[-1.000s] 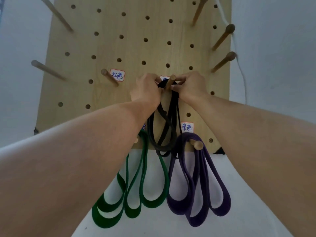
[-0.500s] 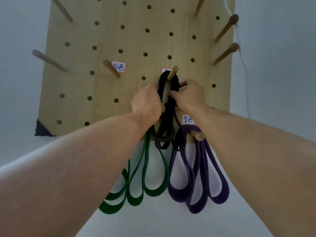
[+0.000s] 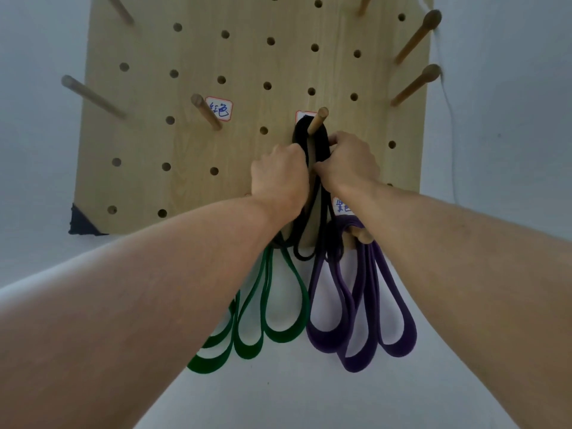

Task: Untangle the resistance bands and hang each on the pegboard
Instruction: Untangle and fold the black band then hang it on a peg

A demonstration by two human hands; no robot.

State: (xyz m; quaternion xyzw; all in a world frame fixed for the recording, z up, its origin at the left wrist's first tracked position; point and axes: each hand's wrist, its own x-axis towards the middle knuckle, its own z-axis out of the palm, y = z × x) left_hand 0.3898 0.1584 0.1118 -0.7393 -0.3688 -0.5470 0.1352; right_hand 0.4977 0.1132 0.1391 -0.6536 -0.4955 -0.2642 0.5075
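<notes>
A black resistance band (image 3: 322, 140) is looped over the centre peg (image 3: 318, 120) of the wooden pegboard (image 3: 192, 144) and hangs down in folds. My left hand (image 3: 278, 178) and my right hand (image 3: 348, 164) grip its strands just below the peg, one on each side. A green band (image 3: 278, 308) hangs in loops below my left wrist; its peg is hidden by my arm. A purple band (image 3: 362, 323) hangs from the lower right peg (image 3: 363, 236).
Bare pegs stick out at the left (image 3: 89, 94), centre-left (image 3: 205, 111) and upper right (image 3: 416, 37), (image 3: 414, 85). Handwritten labels (image 3: 219, 109) sit beside some pegs. A thin white cord (image 3: 448, 97) runs down the wall right of the board.
Both hands have slid down from the top of the centre peg along the black band, which now rests looped over that peg.
</notes>
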